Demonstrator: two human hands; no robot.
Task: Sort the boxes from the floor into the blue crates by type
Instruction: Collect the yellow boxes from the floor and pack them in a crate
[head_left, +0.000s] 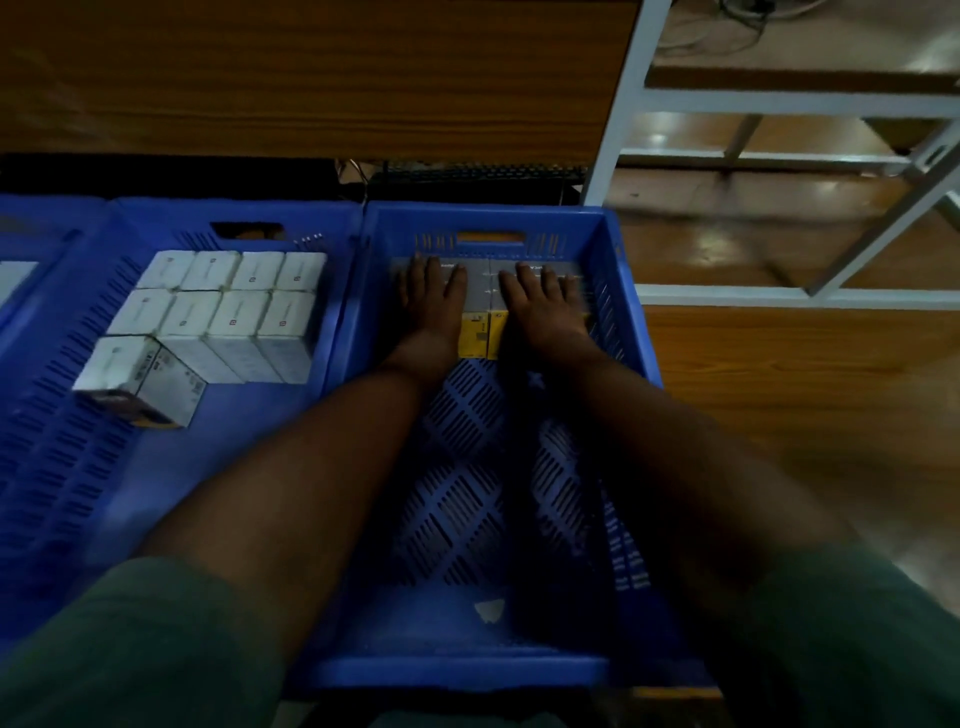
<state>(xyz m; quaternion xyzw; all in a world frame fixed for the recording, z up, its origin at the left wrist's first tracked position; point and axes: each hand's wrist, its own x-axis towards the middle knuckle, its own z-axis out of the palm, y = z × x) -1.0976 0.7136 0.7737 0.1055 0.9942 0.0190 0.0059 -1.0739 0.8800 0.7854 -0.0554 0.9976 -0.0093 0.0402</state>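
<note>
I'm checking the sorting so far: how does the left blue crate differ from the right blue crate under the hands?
The left crate holds white boxes in rows; the right crate holds grey-and-yellow boxes. The left crate's boxes cover much of its floor; the right crate's sit only against its far wall. Nobody touches the left crate's boxes; the left hand and right hand lie flat on the right crate's. Both are slotted blue plastic.

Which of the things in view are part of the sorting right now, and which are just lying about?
Part of the job:
- right blue crate
- grey-and-yellow boxes at its far end
- left hand and right hand, fingers flat on those boxes
- middle blue crate
- white boxes in rows inside it

Lying about:
- white metal rack
- wooden panel
- paper scrap on the right crate's floor
</note>
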